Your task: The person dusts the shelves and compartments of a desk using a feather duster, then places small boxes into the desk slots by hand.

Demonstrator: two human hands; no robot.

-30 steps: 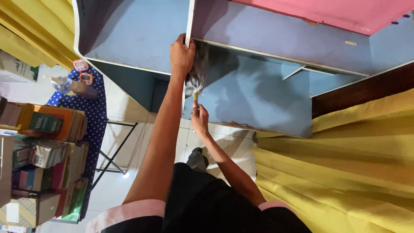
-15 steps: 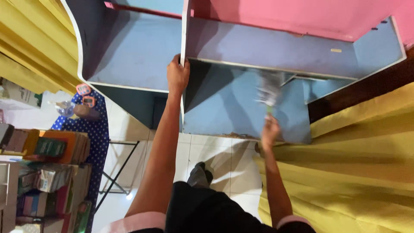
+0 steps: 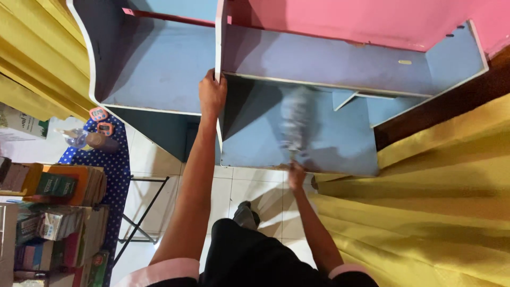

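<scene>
Right now the left hand grips the white divider edge of the blue shelf unit while the right hand holds a blurred feather duster on the near compartment; sweeping lightly outward seems best

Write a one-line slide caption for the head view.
Left hand grips the white-edged divider of a blue shelf unit while the right hand holds a blurred feather duster over a shelf.

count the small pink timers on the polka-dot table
2. Both small pink timers sit at the near corner of the blue polka-dot table: one at the edge beside the shelf unit, the other just below it, next to a brown bottle. More may be hidden.
</scene>
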